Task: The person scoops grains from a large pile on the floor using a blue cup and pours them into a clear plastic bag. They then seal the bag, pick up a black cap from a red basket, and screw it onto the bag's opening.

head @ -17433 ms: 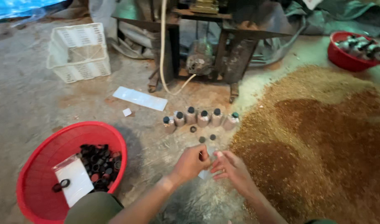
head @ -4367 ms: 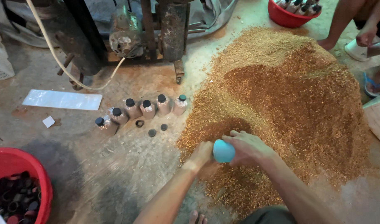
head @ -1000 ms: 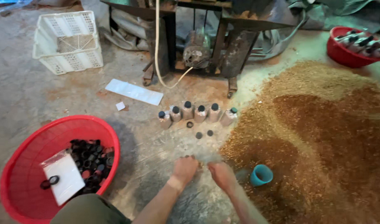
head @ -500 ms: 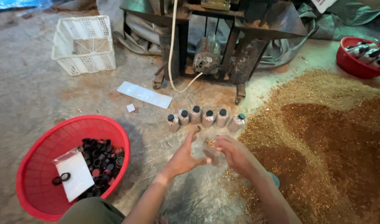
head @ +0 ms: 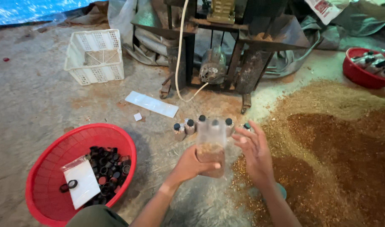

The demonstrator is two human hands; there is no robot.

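Your left hand [head: 192, 164] is now gripping a clear plastic bag [head: 210, 147], partly filled with brown grain, grip clenched around the filled lower half. Half a second ago both hands were empty and apart over the floor; a second ago they were down on the floor near the loose caps. The bag is up off the floor now, upright, in front of the row of bottles [head: 201, 126], and it is blurring in the frame.

Your right hand [head: 253, 151] is open beside the bag, fingers spread, grip released and not touching it as far as the view shows. It is hovering over the edge of the grain pile [head: 327, 147].

The teal cup [head: 280, 191] is sitting behind your right forearm, mostly hidden. A second ago it was lying in plain view on the pile edge; 4.4 s ago you were holding it in the grain.

The bottles with dark caps are staying in their row on the floor, same as before. The bag is covering part of the row.

The red basket [head: 45, 168] with dark caps and a white packet [head: 83, 183] is sitting at your left, unchanged. The white crate [head: 96, 56], the white strip [head: 151, 104] and the machine frame [head: 217, 46] are holding their places. A second red basket [head: 360, 75] is sitting far right.
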